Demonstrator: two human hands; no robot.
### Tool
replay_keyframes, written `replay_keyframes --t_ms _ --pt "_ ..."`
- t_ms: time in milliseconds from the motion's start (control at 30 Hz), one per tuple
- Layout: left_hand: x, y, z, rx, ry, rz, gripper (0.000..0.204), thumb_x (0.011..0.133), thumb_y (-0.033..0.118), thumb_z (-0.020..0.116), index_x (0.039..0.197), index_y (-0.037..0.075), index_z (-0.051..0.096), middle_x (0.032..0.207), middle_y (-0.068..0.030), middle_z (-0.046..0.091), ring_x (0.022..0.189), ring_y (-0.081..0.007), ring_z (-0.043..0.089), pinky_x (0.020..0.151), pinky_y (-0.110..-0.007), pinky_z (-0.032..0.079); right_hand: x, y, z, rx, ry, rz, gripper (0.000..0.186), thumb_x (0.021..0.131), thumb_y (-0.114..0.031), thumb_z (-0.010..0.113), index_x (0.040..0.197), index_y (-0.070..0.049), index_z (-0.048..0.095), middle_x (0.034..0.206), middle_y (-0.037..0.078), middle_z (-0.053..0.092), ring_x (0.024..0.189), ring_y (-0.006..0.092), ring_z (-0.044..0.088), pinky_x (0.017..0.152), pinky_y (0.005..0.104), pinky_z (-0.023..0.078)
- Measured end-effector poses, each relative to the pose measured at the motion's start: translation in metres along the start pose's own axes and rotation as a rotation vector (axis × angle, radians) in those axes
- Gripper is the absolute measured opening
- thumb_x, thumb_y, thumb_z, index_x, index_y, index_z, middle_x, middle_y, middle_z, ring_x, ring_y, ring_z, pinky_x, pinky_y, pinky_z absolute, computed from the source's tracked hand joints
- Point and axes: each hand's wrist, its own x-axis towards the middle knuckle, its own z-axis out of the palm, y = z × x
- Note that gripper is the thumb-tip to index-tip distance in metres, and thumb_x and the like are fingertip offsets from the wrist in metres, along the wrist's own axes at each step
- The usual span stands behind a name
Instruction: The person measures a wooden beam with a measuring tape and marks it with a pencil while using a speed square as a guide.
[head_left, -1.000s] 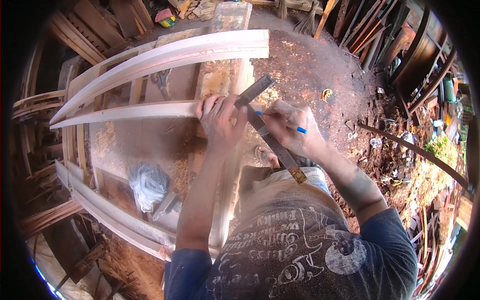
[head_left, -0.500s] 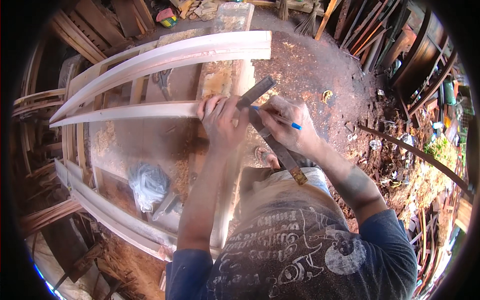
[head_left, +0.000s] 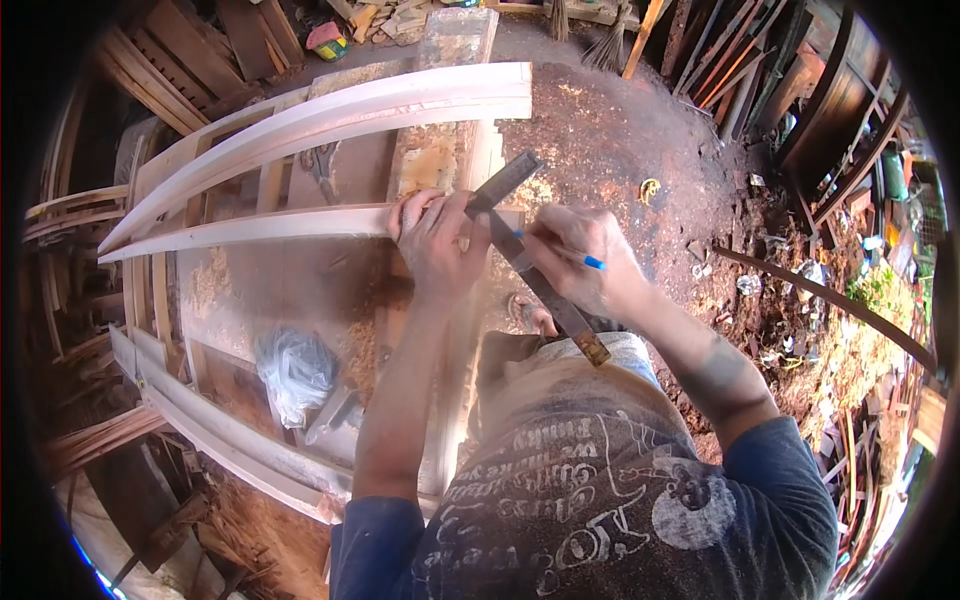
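Observation:
My left hand is closed round the end of a pale wooden strip, its thumb against a dark metal try square. The square's short arm points up and away to the right. Its long arm slants down toward my waist and ends in a worn, yellowish tip. In my right hand is a pen with a blue end, held in a writing grip. The pen's tip is close to the square's long arm, just right of my left thumb; whether it touches the wood I cannot tell.
A wider curved pale board lies beyond the strip on a dusty bench. Scissors and a clear plastic bag lie to the left. Planks lean at the far right. Scraps and shavings litter the floor.
My right hand and the pen have shifted slightly toward me along the square's long arm. The left hand keeps its hold on the strip and the square.

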Motion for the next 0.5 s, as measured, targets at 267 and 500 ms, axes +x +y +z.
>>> replay_keyframes --t_ms 267,500 --pt "0.002 0.002 -0.002 0.008 -0.021 -0.005 0.037 0.088 0.03 0.069 0.114 0.004 0.073 0.107 -0.0111 0.075 0.117 -0.0303 0.06 0.113 -0.051 0.029 -0.062 -0.011 0.016 -0.23 -0.09 -0.002 0.025 0.087 -0.01 0.076 0.106 -0.002 0.062 0.089 0.015 0.067 0.078 0.0364 0.071 0.07 0.0477 0.06" --pt "0.017 0.031 -0.07 -0.46 -0.004 -0.165 0.046 0.086 0.031 0.079 0.12 0.001 0.07 0.116 -0.0125 0.073 0.117 -0.0274 0.062 0.106 -0.046 0.044 -0.079 0.014 -0.018 0.268 -0.23 -0.001 0.033 0.086 -0.004 0.074 0.113 -0.005 0.054 0.101 0.015 0.066 0.089 0.0317 0.071 0.079 0.0401 0.058"
